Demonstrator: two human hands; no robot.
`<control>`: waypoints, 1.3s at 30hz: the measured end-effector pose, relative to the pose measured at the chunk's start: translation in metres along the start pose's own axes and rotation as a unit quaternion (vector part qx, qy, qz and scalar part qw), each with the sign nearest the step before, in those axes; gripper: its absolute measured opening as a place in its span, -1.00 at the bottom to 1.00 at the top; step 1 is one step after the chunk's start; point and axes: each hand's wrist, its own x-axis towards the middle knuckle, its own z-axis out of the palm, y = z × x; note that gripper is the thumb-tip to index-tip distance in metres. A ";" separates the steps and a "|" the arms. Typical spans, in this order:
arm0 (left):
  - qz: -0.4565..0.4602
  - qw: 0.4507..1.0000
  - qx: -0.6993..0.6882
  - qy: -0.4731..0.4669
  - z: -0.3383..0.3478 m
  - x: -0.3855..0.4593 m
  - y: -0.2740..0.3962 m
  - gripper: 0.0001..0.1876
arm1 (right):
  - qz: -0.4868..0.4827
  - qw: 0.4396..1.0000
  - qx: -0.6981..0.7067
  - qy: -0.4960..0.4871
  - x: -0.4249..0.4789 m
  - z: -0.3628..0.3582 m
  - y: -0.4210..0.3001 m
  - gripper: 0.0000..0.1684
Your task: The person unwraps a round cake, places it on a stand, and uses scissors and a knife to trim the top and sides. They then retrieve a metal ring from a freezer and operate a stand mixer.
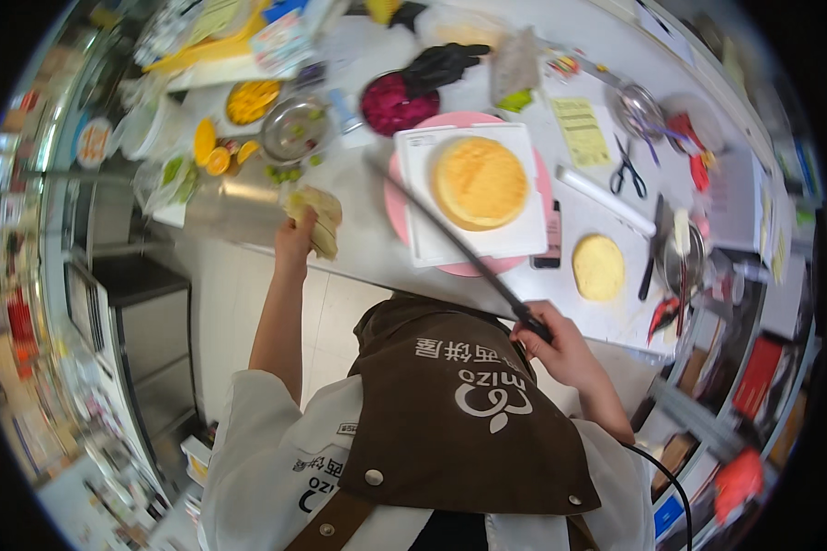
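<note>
A crumpled pale yellow cloth is gripped in my left hand, at the table's front edge. My right hand is closed around the black handle of a long cake knife. Its blade slants up and left, passing in front of a white square board, and blurs towards the tip. A round golden sponge cake rests on that board, which sits on a pink turntable. A thinner, pale round sponge layer lies on the table to the right.
Behind the turntable stand a bowl of magenta fruit pieces with a black glove, a metal bowl and a bowl of yellow fruit cubes. On the right lie a phone, a white roll, scissors and another knife.
</note>
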 end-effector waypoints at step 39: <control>0.585 0.575 0.532 -0.212 0.279 -0.073 0.111 -0.21 | 0.012 0.968 0.052 0.244 0.046 0.000 0.070 -0.65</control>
